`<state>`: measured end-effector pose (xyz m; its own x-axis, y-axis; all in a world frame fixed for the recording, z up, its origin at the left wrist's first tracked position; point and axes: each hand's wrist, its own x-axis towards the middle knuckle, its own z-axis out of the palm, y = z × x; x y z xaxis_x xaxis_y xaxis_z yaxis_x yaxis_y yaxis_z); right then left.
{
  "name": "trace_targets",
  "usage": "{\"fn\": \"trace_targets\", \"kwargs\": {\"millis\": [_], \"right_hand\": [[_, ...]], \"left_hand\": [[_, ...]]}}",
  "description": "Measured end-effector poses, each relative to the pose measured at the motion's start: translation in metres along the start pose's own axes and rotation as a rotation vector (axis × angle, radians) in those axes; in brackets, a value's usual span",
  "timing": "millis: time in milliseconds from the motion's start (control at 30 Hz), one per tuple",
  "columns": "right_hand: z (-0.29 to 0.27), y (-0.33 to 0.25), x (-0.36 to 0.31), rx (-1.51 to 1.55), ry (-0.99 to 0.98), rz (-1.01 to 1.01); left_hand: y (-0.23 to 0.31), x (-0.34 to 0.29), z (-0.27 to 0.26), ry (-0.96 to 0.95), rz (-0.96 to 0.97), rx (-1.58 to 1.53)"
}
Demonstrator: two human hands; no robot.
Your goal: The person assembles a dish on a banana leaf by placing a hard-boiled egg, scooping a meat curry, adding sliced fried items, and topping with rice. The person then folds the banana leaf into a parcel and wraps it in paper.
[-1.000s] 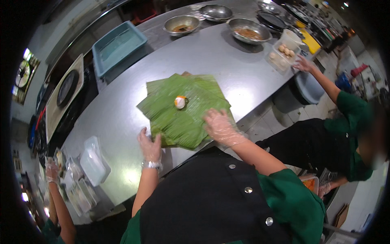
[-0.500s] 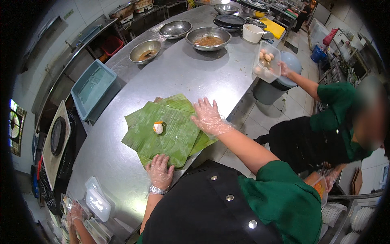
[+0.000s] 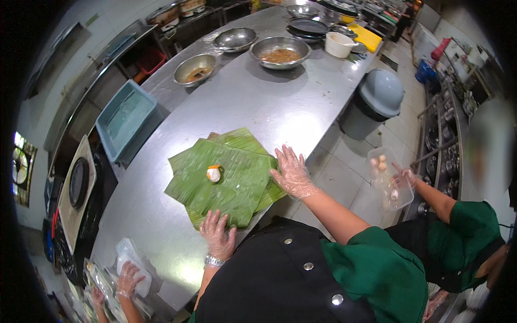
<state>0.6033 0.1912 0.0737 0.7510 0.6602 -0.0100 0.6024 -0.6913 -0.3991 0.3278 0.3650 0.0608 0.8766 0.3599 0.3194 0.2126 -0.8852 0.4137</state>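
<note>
Overlapping green banana leaves (image 3: 245, 185) lie flat on the steel table in front of me. A small, rounded white piece with an orange strip along its top (image 3: 214, 173) rests near their middle. My left hand (image 3: 218, 235), in a clear plastic glove with a metal watch at the wrist, lies open at the leaves' near edge. Also gloved, my right hand (image 3: 293, 173) is spread open at their right edge. Neither hand holds anything.
Steel bowls with brown liquid (image 3: 280, 53) stand farther up the table (image 3: 177, 215); a blue-grey tub (image 3: 129, 121) is left. At right, a co-worker grips a clear container of eggs (image 3: 390, 180) near a lidded bin (image 3: 379, 94). Another person's gloved hand (image 3: 129, 279) touches a white lid (image 3: 141, 264).
The co-worker at right has carried the egg container off the table's edge toward themselves. Another person's hand at lower left has reached onto the white lid. My hands stay at the leaves.
</note>
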Motion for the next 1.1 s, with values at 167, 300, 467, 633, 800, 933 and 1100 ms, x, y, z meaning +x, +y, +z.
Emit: {"fn": "trace_targets", "kwargs": {"millis": [167, 300, 467, 633, 800, 933, 1100], "right_hand": [[-0.003, 0.032, 0.002, 0.003, 0.128, 0.09], [-0.001, 0.068, -0.003, -0.012, 0.255, 0.122], [-0.022, 0.118, 0.023, -0.009, 0.318, 0.148], [-0.041, 0.185, 0.077, 0.023, 0.44, 0.056], [-0.082, 0.232, 0.142, 0.108, 0.357, -0.125], [-0.111, 0.258, 0.188, 0.262, 0.346, -0.202], [-0.129, 0.264, 0.239, 0.443, 0.508, -0.389]], "left_hand": [[0.001, -0.008, -0.003, 0.022, -0.028, -0.095], [0.005, -0.01, -0.008, 0.049, -0.041, -0.19], [0.023, 0.014, -0.015, 0.207, -0.103, -0.217], [0.06, 0.069, 0.003, 0.393, -0.158, -0.144], [0.124, 0.145, 0.056, 0.347, -0.174, -0.18], [0.178, 0.191, 0.074, 0.189, -0.08, -0.188], [0.192, 0.192, 0.097, 0.247, -0.269, -0.277]]}}
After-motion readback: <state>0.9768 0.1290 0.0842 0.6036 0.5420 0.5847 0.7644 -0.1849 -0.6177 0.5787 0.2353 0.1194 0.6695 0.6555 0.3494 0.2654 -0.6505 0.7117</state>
